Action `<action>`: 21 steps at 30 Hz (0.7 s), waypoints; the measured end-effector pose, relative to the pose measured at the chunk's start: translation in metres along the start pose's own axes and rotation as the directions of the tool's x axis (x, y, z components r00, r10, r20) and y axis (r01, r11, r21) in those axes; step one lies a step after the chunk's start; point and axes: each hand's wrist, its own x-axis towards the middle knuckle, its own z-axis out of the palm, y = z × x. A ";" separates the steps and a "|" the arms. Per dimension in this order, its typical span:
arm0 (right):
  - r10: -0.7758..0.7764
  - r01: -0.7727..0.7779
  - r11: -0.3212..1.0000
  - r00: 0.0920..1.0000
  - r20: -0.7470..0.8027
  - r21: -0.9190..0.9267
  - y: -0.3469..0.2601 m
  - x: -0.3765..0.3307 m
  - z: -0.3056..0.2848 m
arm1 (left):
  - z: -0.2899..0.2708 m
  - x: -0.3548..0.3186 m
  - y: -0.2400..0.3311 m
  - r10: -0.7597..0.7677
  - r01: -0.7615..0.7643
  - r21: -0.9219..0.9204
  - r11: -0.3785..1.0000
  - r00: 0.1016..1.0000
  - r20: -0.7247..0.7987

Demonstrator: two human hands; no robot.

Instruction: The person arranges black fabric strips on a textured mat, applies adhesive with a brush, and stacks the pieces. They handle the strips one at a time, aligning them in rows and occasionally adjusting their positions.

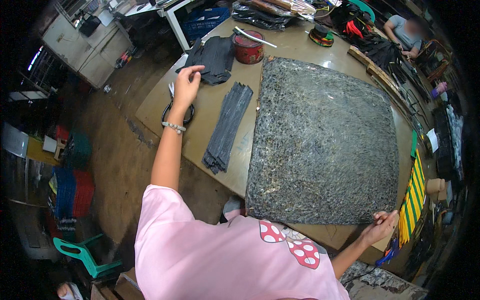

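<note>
Brown floor [107, 145] at left, pale cabinet [77, 52] upper left, bright light strip [35, 58] far left, green plastic chair [90, 260] lower left

Green chair [89, 261] lower left, blue crate [205, 19] up top

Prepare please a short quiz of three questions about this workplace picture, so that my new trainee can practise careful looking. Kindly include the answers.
1. Multiple choice: what is the person's right hand nearest to?
A) the blue crate
B) a corner of the dark speckled board
C) the green chair

2. True or false: the red can stands on the table.

3. Fill in the gap: the person wears a beaded ____ just below the left hand in the picture.

Key:
1. B
2. True
3. bracelet
</note>
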 end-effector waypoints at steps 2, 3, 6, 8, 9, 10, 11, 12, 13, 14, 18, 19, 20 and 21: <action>-0.080 0.003 0.942 0.973 -0.216 -0.336 0.004 0.008 -0.011 | 0.010 0.000 -0.002 0.068 -0.075 0.059 0.995 0.991 0.111; -0.202 0.148 0.893 0.976 -0.086 -0.426 0.005 0.013 -0.014 | 0.017 -0.001 0.000 0.034 -0.063 0.182 0.981 0.987 0.158; -0.244 0.134 0.811 0.962 -0.121 -0.569 0.008 0.016 -0.012 | 0.032 -0.001 0.006 0.074 -0.197 0.488 0.850 0.963 0.260; -0.179 0.134 0.796 0.984 -0.018 -0.591 0.011 0.013 -0.008 | 0.035 0.001 0.009 0.071 -0.286 0.586 0.758 0.929 0.362; -0.164 0.172 0.729 0.984 0.076 -0.663 0.012 0.010 -0.006 | 0.033 0.007 0.010 0.055 -0.324 0.595 0.736 0.904 0.424; -0.127 0.169 0.660 0.985 0.114 -0.732 0.014 0.008 -0.005 | 0.030 0.012 0.011 0.022 -0.359 0.618 0.699 0.875 0.483; -0.137 0.187 0.687 0.982 0.127 -0.702 0.017 0.003 -0.004 | 0.026 0.017 0.012 0.112 -0.416 0.606 0.678 0.873 0.474; -0.099 0.152 0.708 0.988 0.117 -0.689 0.020 0.002 -0.003 | 0.022 0.026 0.015 0.096 -0.360 0.537 0.763 0.884 0.457; -0.053 0.114 0.724 0.993 0.110 -0.680 0.022 -0.001 -0.004 | 0.016 0.029 0.019 0.049 -0.289 0.476 0.830 0.889 0.455; -0.009 0.075 0.739 0.995 0.101 -0.670 0.024 -0.003 -0.003 | 0.010 0.033 0.026 0.028 -0.232 0.396 0.888 0.889 0.457; 0.069 -0.023 0.838 0.996 0.064 -0.546 0.019 -0.002 0.006 | -0.023 0.041 0.077 -0.105 0.114 -0.037 0.993 0.976 0.193; 0.027 0.006 0.847 0.998 0.056 -0.532 0.017 -0.004 0.013 | -0.028 0.039 0.098 -0.104 0.134 -0.218 0.967 0.984 0.143; 0.101 -0.060 0.857 0.993 0.052 -0.512 0.012 -0.003 0.019 | -0.034 0.035 0.119 -0.152 0.196 -0.314 0.929 0.976 0.158; 0.129 -0.093 0.916 0.990 0.065 -0.390 0.008 -0.006 0.029 | -0.036 0.026 0.141 -0.182 0.239 -0.487 0.840 0.970 0.162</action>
